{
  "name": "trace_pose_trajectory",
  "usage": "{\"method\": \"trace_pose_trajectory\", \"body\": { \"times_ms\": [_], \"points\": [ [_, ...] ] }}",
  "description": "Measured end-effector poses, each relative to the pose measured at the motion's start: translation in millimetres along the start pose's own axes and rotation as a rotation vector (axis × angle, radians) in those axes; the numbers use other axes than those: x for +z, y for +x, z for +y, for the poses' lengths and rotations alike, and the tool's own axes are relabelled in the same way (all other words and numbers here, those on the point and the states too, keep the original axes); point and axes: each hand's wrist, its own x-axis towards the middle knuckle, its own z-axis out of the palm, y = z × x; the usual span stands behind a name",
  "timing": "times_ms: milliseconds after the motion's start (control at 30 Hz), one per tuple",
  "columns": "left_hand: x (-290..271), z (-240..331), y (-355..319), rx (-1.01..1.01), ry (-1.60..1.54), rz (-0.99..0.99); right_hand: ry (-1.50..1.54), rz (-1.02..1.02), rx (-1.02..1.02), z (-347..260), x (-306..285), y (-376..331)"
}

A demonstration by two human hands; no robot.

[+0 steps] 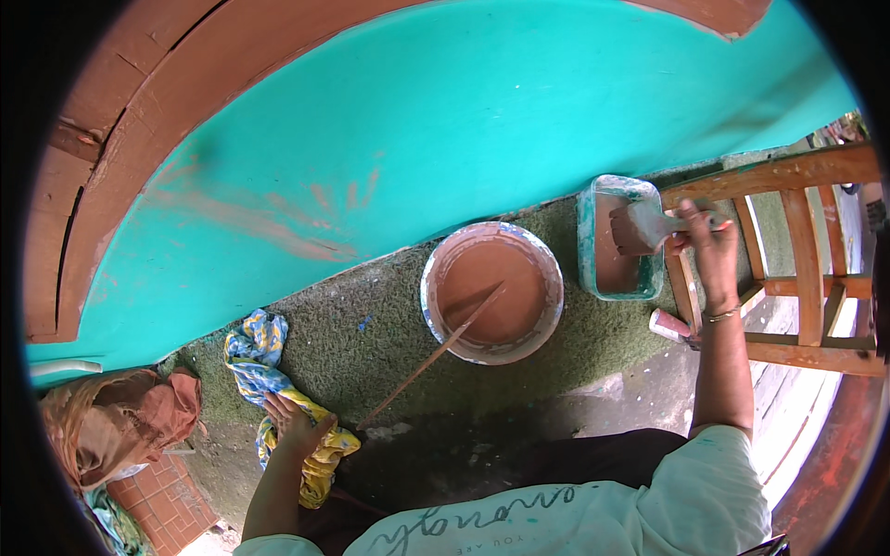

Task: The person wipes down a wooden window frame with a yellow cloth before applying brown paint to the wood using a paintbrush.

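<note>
My right hand (710,243) is closed around the handle of a wide paintbrush (652,227). Its bristles, coated in brown paint, are over the inside of a clear greenish plastic tub (590,278) that holds brown paint. My left hand (291,426) lies with fingers stretched and thumb apart on a crumpled blue and yellow cloth (318,461). Between my hands stands a round white bucket (435,329) of brown paint. A thin wooden stick (422,368) leans over its near rim, one end inside the bucket.
A turquoise wall (445,120) with brown smears rises ahead, below a brown wooden edge (116,130). Wooden chair-like slats (805,264) stand on the right, with a small pinkish cylinder (669,325) beside them. Brown bundled fabric (120,417) lies at the left on the rough floor (389,296).
</note>
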Motion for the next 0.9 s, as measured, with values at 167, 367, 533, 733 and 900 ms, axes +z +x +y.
{"method": "trace_pose_trajectory", "body": {
  "times_ms": [167, 367, 533, 733, 900],
  "points": [
    [3, -4, 2, 0.015, 0.011, 0.013, 0.201, 0.079, 0.049, -10, -39, 10],
    [5, -6, 5, 0.021, 0.014, 0.001, 0.525, -0.039, 0.155, -26, -36, 3],
    [17, -17, 9, 0.053, -0.003, 0.044, 0.376, -0.290, 0.052, -50, 28, -32],
    [-2, -2, 5, 0.023, -0.006, -0.020, -0.032, -0.772, -0.440, -51, 110, -48],
    [9, -13, 6, 0.013, 0.028, -0.011, -0.130, -0.898, -0.479, -45, 140, -55]
  ]
}}
